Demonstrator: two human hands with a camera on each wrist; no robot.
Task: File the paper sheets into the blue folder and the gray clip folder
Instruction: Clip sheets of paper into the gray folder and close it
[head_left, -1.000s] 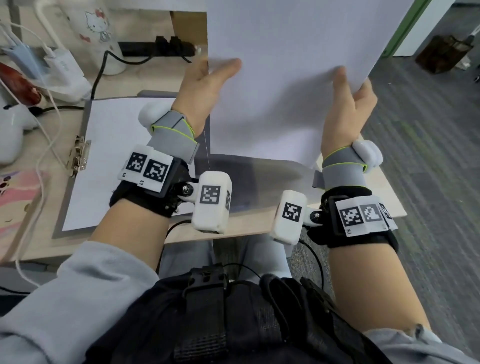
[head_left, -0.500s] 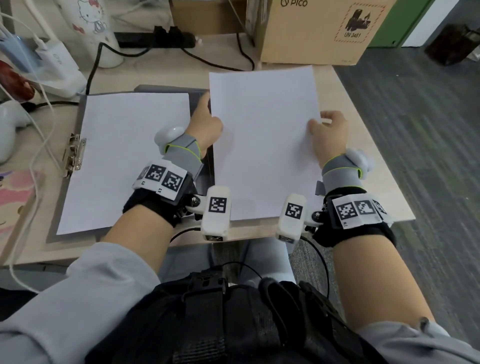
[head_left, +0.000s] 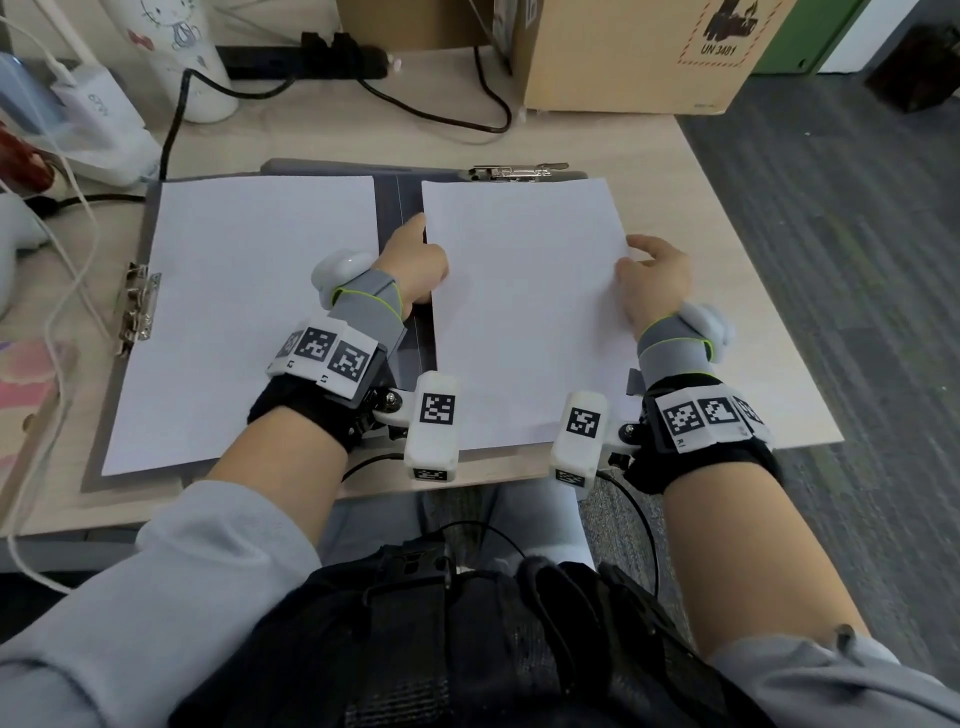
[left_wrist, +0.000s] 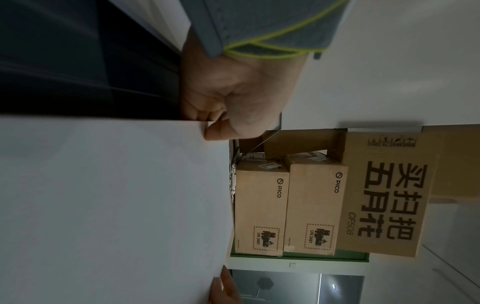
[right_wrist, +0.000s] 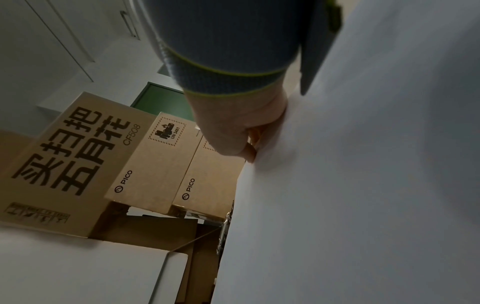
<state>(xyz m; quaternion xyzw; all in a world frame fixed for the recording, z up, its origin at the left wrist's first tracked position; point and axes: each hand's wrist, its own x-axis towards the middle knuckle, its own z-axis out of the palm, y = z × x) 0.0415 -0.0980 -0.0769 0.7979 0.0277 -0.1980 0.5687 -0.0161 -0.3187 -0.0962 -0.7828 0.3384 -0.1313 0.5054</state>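
A white paper sheet (head_left: 524, 312) lies flat on a dark folder (head_left: 400, 208), its top edge just below the folder's metal clip (head_left: 514, 171). My left hand (head_left: 415, 265) pinches the sheet's left edge, which the left wrist view shows between thumb and fingers (left_wrist: 215, 127). My right hand (head_left: 654, 275) holds the right edge with curled fingers (right_wrist: 249, 148). To the left, a second sheet (head_left: 244, 322) lies on a gray clip folder (head_left: 149, 228) with its clip (head_left: 136, 306) on the left side.
Cardboard boxes (head_left: 639, 57) stand at the desk's back right. A white cup (head_left: 176, 57), a power strip (head_left: 301, 62), black and white cables and a charger (head_left: 98, 114) crowd the back left. The desk edge (head_left: 779, 291) drops to carpet on the right.
The sheet was held up in front of me a second ago. Both hands have lowered it flat onto the dark folder and slid it up to the clip.
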